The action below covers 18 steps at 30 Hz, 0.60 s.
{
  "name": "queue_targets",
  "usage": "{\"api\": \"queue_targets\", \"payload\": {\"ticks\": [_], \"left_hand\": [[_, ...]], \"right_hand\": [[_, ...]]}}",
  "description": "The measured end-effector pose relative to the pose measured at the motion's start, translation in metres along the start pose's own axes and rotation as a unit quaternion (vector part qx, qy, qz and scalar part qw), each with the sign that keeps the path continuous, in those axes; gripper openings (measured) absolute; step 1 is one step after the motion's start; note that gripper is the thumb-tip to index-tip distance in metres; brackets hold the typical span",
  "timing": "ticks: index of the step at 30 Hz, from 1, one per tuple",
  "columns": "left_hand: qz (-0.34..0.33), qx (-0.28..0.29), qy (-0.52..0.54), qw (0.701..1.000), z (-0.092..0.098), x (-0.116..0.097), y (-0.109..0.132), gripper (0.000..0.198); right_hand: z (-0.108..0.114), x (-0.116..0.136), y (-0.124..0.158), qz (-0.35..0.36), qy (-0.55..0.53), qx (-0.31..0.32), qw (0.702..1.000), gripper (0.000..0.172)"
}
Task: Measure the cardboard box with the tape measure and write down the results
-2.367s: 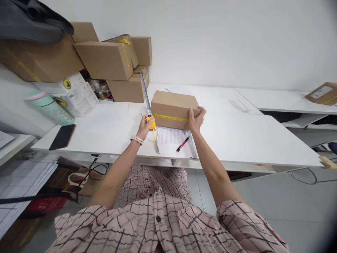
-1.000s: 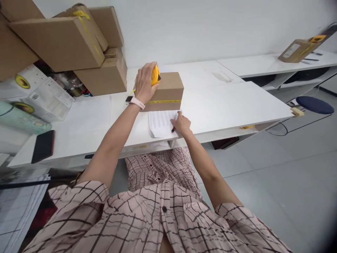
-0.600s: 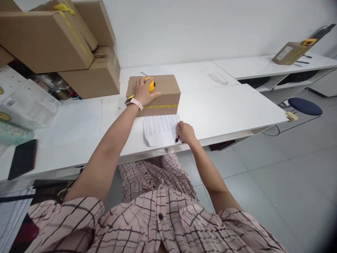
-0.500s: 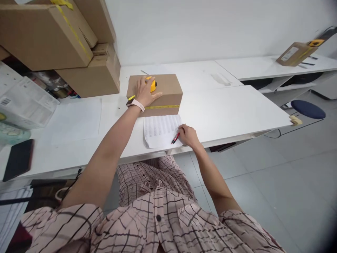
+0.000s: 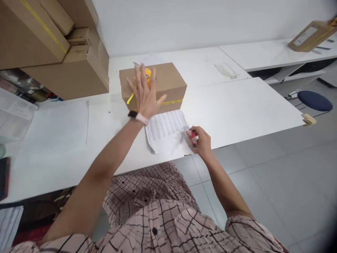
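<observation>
Box [image 5: 168, 79] sat under and beyond the left hand [image 5: 146, 100]; tape measure [image 5: 149, 72] on its top, partly hidden by the fingers. Left hand spread wide, gripping nothing; contact with either could not be told. Right hand [image 5: 202, 142] was curled around the pen [image 5: 194, 135]. Sheet [image 5: 168, 123] lay between the hands. Stacked cartons [image 5: 71, 75] stood left of the left hand; stool [image 5: 314, 100], well right of the right.

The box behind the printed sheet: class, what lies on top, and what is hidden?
On the brown box lies a yellow tape measure. The spread left hand hides part of it and of the box's top.
</observation>
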<state>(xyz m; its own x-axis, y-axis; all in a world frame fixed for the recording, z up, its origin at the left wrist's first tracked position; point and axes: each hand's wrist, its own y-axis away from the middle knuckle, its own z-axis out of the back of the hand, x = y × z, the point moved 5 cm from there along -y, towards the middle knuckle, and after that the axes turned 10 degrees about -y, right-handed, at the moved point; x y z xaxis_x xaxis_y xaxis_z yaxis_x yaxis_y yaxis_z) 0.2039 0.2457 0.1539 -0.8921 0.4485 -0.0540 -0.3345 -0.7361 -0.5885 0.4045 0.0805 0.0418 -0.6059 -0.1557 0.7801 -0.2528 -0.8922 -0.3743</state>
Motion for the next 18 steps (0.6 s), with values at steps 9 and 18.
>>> {"api": "queue_targets", "payload": {"ticks": [9,18], "left_hand": [[-0.378,0.165,0.004,0.911,-0.008,-0.1,0.185,0.073],[-0.368,0.239,-0.004,0.899,-0.031,-0.102,0.181,0.066]], "right_hand": [[-0.042,0.017,-0.034,-0.189,-0.346,0.054,0.918,0.035],[-0.046,-0.019,-0.031,-0.194,-0.283,0.083,0.936,0.028]]}}
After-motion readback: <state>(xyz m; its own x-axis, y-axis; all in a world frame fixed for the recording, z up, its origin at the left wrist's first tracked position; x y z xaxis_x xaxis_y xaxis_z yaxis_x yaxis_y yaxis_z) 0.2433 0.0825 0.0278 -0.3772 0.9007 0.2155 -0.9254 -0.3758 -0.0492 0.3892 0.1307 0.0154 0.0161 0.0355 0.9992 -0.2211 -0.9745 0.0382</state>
